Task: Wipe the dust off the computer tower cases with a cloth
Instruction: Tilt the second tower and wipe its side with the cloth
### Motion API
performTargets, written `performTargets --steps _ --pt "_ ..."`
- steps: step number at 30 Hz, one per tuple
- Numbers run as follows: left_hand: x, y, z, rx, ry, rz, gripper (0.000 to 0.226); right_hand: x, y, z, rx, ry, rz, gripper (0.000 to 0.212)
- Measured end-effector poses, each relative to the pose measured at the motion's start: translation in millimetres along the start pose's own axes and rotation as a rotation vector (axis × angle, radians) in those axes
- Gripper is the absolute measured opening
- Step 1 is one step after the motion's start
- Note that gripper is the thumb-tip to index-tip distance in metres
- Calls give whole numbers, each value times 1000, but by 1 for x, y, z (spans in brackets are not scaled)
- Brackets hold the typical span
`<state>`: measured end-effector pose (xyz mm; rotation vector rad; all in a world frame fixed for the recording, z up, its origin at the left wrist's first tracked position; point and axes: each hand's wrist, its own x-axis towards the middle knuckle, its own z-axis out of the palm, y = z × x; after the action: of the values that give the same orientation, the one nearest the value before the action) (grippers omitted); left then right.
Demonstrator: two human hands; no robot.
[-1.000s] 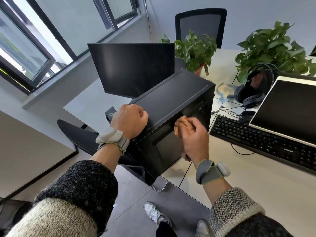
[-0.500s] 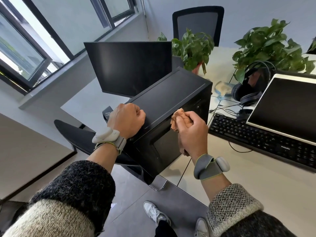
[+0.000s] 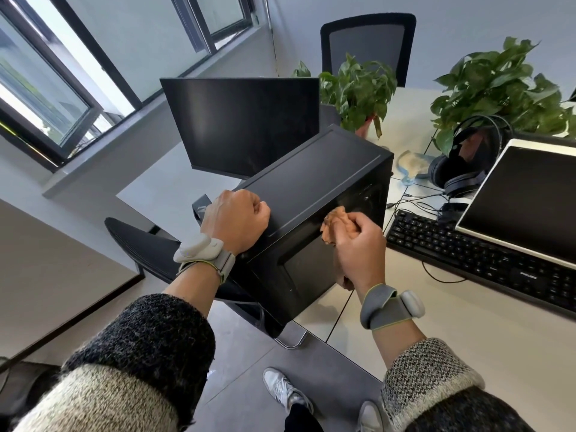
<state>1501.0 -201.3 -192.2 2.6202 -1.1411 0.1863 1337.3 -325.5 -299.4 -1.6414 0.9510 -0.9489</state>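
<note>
My right hand (image 3: pixel 358 254) was bunched round the orange cloth (image 3: pixel 334 222), pressing it against the upper side of the black tower (image 3: pixel 311 182) at frame centre. My left hand (image 3: pixel 235 219) sat fisted, holding nothing, on the tower's top, with the keyboard (image 3: pixel 483 260) off to the right.

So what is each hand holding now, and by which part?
The right hand grips the crumpled orange-brown cloth by its bunched middle; left hand holds nothing.

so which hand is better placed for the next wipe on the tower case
Right, probably. The right hand grips the cloth against the tower case edge. The left hand is a bare fist resting on the case's near corner, seemingly steadying it.
</note>
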Motion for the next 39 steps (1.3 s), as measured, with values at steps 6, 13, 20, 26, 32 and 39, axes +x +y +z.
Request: performTargets --steps 6,13,20,26,32,39 --pt "1 0 1 10 -1 -9 40 9 -16 -4 -4 13 -45 18" --pt "1 1 0 25 3 -12 42 10 1 -7 -41 -71 10 15" --pt "1 0 0 43 21 -22 40 8 -5 -3 -9 -10 8 16" --pt "1 0 3 29 10 -23 39 22 -7 -12 -128 -113 19 19" --pt "2 -2 2 29 13 -20 39 11 0 -5 -10 -55 32 17" --pt "-1 1 2 24 17 -24 40 24 -20 -12 80 -39 59 23"
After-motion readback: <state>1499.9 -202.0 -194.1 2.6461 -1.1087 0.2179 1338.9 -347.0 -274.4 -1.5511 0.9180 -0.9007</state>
